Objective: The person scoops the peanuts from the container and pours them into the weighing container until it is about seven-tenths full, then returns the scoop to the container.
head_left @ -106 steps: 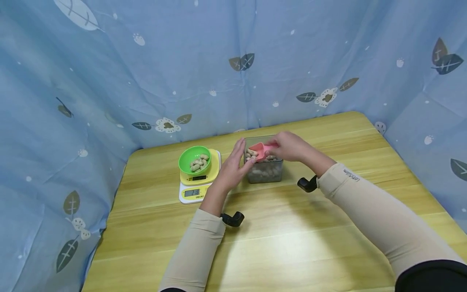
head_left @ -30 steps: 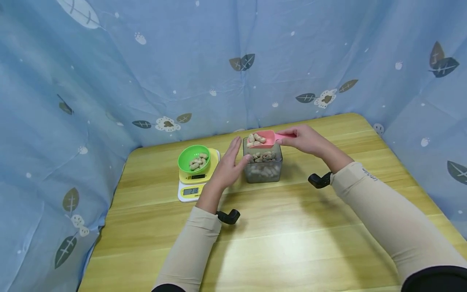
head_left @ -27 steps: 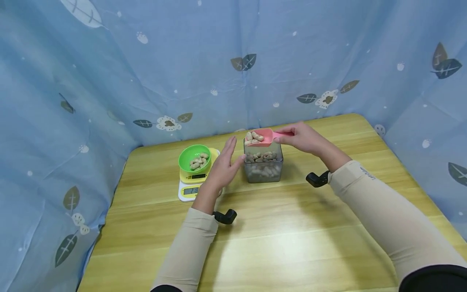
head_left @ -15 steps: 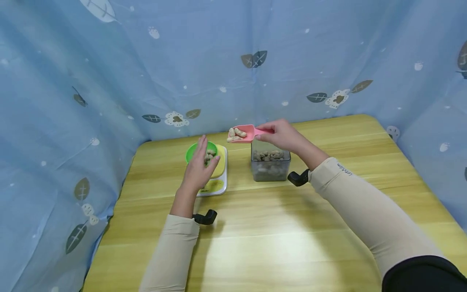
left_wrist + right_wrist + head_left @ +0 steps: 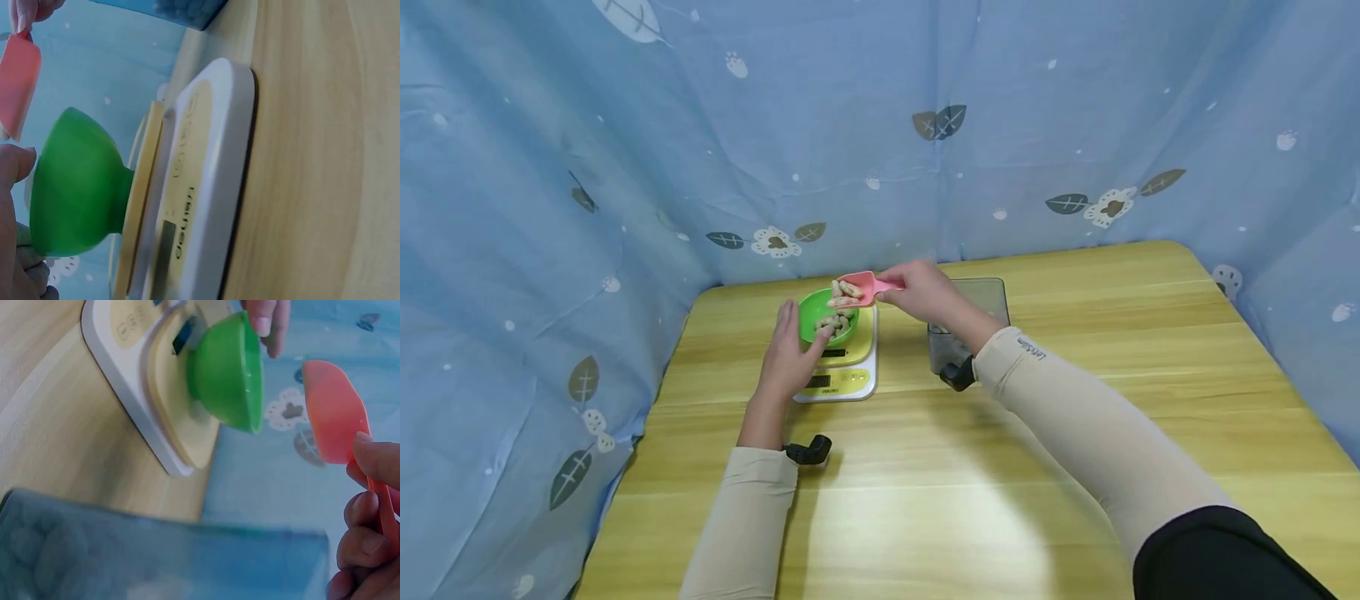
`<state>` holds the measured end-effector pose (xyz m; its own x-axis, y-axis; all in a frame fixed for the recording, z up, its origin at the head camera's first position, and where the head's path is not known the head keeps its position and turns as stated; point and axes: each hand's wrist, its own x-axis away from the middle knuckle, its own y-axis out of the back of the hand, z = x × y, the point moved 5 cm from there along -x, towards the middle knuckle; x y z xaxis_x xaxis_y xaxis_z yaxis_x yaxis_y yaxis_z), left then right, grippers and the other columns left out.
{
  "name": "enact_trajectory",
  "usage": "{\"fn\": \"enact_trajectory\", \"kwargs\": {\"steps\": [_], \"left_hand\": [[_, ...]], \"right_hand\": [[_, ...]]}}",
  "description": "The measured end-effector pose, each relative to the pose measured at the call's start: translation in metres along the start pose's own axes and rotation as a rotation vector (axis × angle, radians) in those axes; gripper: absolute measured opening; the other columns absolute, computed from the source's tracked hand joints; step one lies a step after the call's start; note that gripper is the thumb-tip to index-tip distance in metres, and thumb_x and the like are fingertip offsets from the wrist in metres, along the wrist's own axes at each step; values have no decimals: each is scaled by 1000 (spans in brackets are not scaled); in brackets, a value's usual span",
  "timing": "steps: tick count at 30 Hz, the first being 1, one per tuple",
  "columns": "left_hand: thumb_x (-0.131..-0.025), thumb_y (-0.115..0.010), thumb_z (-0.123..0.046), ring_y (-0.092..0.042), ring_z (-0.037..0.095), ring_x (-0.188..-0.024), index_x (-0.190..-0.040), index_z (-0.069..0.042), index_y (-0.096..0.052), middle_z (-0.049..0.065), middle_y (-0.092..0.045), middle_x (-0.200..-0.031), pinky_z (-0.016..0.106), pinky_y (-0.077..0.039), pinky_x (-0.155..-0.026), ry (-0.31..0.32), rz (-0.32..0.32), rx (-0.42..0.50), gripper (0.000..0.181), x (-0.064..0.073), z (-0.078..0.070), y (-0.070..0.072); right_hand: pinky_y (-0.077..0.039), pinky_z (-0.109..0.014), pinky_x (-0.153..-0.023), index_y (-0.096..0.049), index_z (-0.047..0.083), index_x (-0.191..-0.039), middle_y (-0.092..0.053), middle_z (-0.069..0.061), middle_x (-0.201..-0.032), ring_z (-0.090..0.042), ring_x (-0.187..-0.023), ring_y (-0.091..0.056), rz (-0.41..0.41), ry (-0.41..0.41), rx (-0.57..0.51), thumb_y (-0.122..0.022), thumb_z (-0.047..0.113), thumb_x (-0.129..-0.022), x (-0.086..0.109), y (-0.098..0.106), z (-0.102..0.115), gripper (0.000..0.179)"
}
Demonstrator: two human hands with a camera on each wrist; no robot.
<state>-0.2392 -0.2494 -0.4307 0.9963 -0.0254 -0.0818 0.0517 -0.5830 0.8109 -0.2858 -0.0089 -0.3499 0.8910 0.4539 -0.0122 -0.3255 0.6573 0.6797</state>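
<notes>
In the head view, my right hand (image 5: 928, 293) pinches the handle of a pink scoop (image 5: 868, 285), seen from below in the right wrist view. Several unshelled peanuts (image 5: 846, 292) lie in the scoop, which is above the right rim of a green bowl (image 5: 808, 312). More peanuts (image 5: 833, 323) rest inside that bowl. It stands on a yellow and white kitchen scale (image 5: 869, 372); its display cannot be read. At the bowl's left side is my left hand (image 5: 786, 358), fingers extended and thumb apart; whether it touches the bowl I cannot tell.
A grey see-through container (image 5: 988, 293) with peanuts stands to the right of the scale, partly hidden by my right forearm. Everything is on a wooden table (image 5: 925, 500). A blue patterned curtain (image 5: 872, 125) hangs behind and at the sides.
The right hand scooped peanuts, lifted them out of the container and carried them left to above the bowl. My left hand left the container and moved left beside the bowl.
</notes>
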Motion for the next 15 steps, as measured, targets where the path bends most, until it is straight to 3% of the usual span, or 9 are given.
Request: {"fn": "enact_trajectory", "kwargs": {"steps": [4, 11, 15], "left_hand": [[-99, -47, -54, -4, 29, -153, -159, -9, -3, 6, 3, -167, 54, -15, -121, 30, 11, 6, 87, -1, 7, -4], [-96, -46, -60, -9, 33, -152, -159, -11, -3, 6, 1, -167, 55, -18, -120, 59, 20, 27, 91, -1, 9, -5], [-95, -46, -64, -13, 34, -151, -160, -11, -4, 5, -1, -167, 55, -20, -119, 57, 20, 28, 94, -1, 9, -3]], "right_hand": [[-52, -37, -86, -67, 13, -129, -70, -7, -123, -19, -94, -65, -4, 15, 85, -63, 28, -97, -9, -11, 5, 36], [-46, -40, -102, -69, 16, -127, -71, -2, -122, -21, -114, -65, -32, 90, 345, -65, 29, -96, -22, -33, 11, 33], [-46, -42, -98, -72, 21, -121, -73, 2, -115, -19, -108, -67, -57, 144, 470, -66, 28, -95, -23, -43, 19, 27]]}}
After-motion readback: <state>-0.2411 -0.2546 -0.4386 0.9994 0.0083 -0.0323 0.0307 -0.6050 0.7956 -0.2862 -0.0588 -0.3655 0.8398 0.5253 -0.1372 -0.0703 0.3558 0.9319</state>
